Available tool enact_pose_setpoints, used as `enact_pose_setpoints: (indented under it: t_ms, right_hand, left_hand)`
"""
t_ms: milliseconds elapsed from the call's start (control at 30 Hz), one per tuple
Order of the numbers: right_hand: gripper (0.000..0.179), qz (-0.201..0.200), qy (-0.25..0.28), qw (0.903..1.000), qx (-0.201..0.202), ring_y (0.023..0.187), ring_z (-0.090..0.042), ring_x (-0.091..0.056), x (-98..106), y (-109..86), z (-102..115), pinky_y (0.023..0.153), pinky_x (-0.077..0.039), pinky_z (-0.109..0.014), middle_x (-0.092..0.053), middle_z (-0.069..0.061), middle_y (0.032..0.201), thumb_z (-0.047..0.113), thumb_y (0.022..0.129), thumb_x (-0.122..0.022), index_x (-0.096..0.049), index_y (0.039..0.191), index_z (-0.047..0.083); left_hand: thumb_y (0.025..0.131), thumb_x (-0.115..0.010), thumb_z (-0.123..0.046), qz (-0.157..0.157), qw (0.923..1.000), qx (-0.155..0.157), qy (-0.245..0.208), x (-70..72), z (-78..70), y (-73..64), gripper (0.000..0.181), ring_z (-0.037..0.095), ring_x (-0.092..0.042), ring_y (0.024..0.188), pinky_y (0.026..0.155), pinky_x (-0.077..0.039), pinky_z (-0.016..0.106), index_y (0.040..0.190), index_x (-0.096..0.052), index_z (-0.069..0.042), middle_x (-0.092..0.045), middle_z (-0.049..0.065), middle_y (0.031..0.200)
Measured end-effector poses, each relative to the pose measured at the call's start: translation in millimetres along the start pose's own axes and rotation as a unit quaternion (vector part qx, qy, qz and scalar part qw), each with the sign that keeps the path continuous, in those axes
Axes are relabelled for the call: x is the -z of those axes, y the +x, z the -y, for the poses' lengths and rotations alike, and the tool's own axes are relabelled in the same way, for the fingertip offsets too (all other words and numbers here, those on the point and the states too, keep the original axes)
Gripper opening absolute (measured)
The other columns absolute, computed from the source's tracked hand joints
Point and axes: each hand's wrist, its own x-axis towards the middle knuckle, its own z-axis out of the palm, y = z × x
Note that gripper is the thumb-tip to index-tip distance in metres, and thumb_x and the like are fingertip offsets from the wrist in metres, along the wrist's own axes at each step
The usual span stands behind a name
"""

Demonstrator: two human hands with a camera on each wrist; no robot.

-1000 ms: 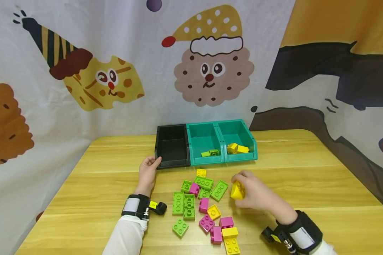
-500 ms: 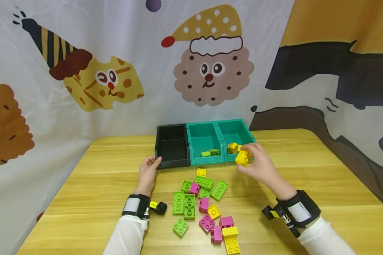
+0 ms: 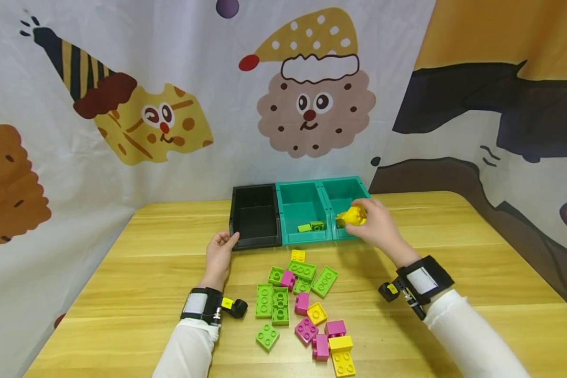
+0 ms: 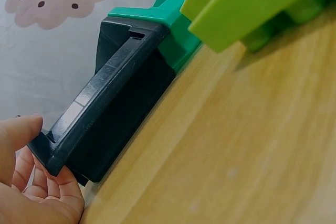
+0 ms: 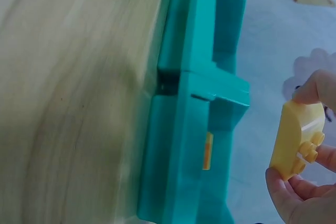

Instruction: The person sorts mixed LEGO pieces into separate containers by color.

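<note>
My left hand [image 3: 218, 261] pinches the near left corner of the black bin [image 4: 118, 98], thumb on the rim and fingers curled under it. A yellow building brick [image 5: 295, 137] with a sloped side and studs is held between the thumb and fingers of my right hand [image 3: 382, 231]. That hand is over the front of the right teal bin [image 3: 347, 186], above its rim in the right wrist view. Yellow bricks in this bin are mostly hidden by the hand and the held brick. The middle teal bin [image 3: 298, 193] contains green bricks [image 3: 316, 226].
Loose bricks lie in front of the bins: several green ones [image 3: 264, 301], several magenta ones [image 3: 306, 331] and several yellow ones [image 3: 317, 314]. The wooden table [image 3: 146, 273] meets a printed cloth [image 3: 184, 42] behind the bins.
My right hand has carried the yellow brick from the table's right side, up and away from me, to over the right teal bin. The left hand has stayed at the black bin.
</note>
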Motion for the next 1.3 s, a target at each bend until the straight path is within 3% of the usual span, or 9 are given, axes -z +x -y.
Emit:
enact_pose_setpoints:
  t_ms: [333, 733, 1000, 1300]
  right_hand:
    - [0.054, 0.015, 0.016, 0.9990, -0.039, 0.110, -0.041, -0.050, -19, 24.0, -13, 0.090, -0.045, -0.051, -0.049, -0.029, 0.127, 0.015, 0.082, -0.069, -0.050, 0.128, -0.007]
    - [0.054, 0.005, 0.068, 0.9927, -0.099, 0.108, -0.037, -0.053, -46, 42.7, -35, 0.085, -0.048, -0.045, -0.054, -0.026, 0.126, 0.024, 0.090, -0.064, -0.047, 0.134, -0.003]
    - [0.051, 0.051, 0.029, 0.9922, -0.111, 0.115, -0.039, -0.047, -54, 48.9, -33, 0.098, -0.041, -0.050, -0.048, -0.027, 0.131, 0.021, 0.093, -0.059, -0.044, 0.135, -0.003]
    - [0.051, 0.079, -0.011, 0.9897, -0.119, 0.114, -0.039, -0.049, -61, 50.9, -30, 0.097, -0.043, -0.049, -0.049, -0.028, 0.129, 0.021, 0.093, -0.056, -0.042, 0.136, -0.004]
  left_hand:
    - [0.089, -0.066, -0.011, 0.002, 1.0000, 0.001, 0.003, 0.6, -0.4, -0.9, 0.013, 0.010, -0.041, 0.079, 0.067, -0.037, 0.019, 0.090, -0.053, -0.005, -0.041, -0.003, 0.082]
    - [0.089, -0.066, -0.010, -0.002, 1.0000, 0.003, -0.001, 1.0, -0.3, -0.6, 0.013, 0.010, -0.041, 0.079, 0.066, -0.037, 0.018, 0.090, -0.053, -0.006, -0.042, -0.003, 0.082]
    - [0.089, -0.066, -0.011, -0.002, 1.0000, 0.008, -0.001, -0.3, 0.2, -0.6, 0.014, 0.010, -0.041, 0.079, 0.065, -0.036, 0.018, 0.090, -0.053, -0.006, -0.042, -0.003, 0.082]
    - [0.088, -0.066, -0.011, -0.004, 1.0000, 0.007, 0.001, -0.5, 0.2, -0.5, 0.014, 0.009, -0.041, 0.077, 0.064, -0.036, 0.018, 0.090, -0.054, -0.006, -0.042, -0.004, 0.081]
